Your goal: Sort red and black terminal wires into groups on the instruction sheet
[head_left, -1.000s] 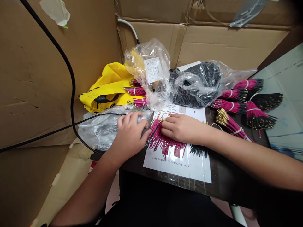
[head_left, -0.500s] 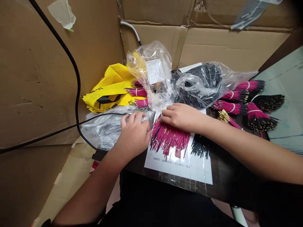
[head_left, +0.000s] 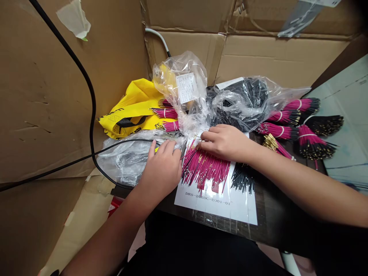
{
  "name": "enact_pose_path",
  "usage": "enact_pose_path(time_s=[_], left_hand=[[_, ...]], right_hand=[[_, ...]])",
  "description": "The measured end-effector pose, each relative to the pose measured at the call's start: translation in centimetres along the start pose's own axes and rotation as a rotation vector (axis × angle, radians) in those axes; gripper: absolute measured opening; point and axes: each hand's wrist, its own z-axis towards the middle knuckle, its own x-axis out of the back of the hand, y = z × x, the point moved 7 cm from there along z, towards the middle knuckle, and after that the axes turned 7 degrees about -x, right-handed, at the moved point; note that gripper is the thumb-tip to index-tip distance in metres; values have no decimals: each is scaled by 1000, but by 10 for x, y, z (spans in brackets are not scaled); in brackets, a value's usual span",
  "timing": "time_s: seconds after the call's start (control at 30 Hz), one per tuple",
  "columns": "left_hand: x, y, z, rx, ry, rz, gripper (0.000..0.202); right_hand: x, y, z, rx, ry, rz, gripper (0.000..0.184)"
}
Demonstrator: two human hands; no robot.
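Note:
A loose fan of pink wires (head_left: 205,170) with gold tips lies on a white printed sheet (head_left: 218,201) on the dark table. My right hand (head_left: 225,142) rests on the far ends of these wires, fingers curled and pinching at the gold tips. My left hand (head_left: 163,166) lies at the left edge of the fan, fingers bent over a clear plastic bag (head_left: 129,157); what it holds is hidden. A small pile of black wires (head_left: 243,178) lies to the right of the pink ones, partly under my right forearm.
Tied pink and black wire bundles (head_left: 299,126) lie at the right. A clear bag of black wires (head_left: 244,101), a labelled clear bag (head_left: 184,88) and a yellow bag (head_left: 132,111) stand behind. Cardboard walls (head_left: 43,96) enclose the left and back. A black cable (head_left: 92,115) hangs at left.
My right hand has slid from the middle of the pink wires up to their far gold-tipped ends, uncovering the fan and the black pile. My left hand barely shifted.

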Motion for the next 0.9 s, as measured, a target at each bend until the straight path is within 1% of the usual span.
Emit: enact_pose_path(time_s=[0.13,0.27,0.37,0.43,0.5,0.57,0.63,0.73,0.83,0.9], left_hand=[[0,2,1,-9,-33,18,21],[0,-3,0,-37,-58,-12,19],[0,-8,-2,-67,-44,-39,19],[1,-10,-4,-77,-19,-32,20],[5,-11,-7,-75,24,-5,21],[12,-10,-10,-67,78,26,20],[18,-7,-13,-61,122,44,19],[23,-3,-18,-51,152,58,18],[24,0,-21,-29,171,77,18],[24,1,-22,-12,186,76,19]], right_hand=[[4,3,-4,-45,46,-21,26],[9,9,-12,-98,104,25,28],[19,16,-26,-169,193,112,25],[26,22,-40,-229,227,192,23],[31,27,-56,-277,213,244,23],[32,29,-74,-303,165,240,24],[31,29,-91,-312,109,189,28],[24,27,-111,-317,44,62,31],[21,25,-117,-362,39,-7,29],[24,22,-112,-394,73,11,29]])
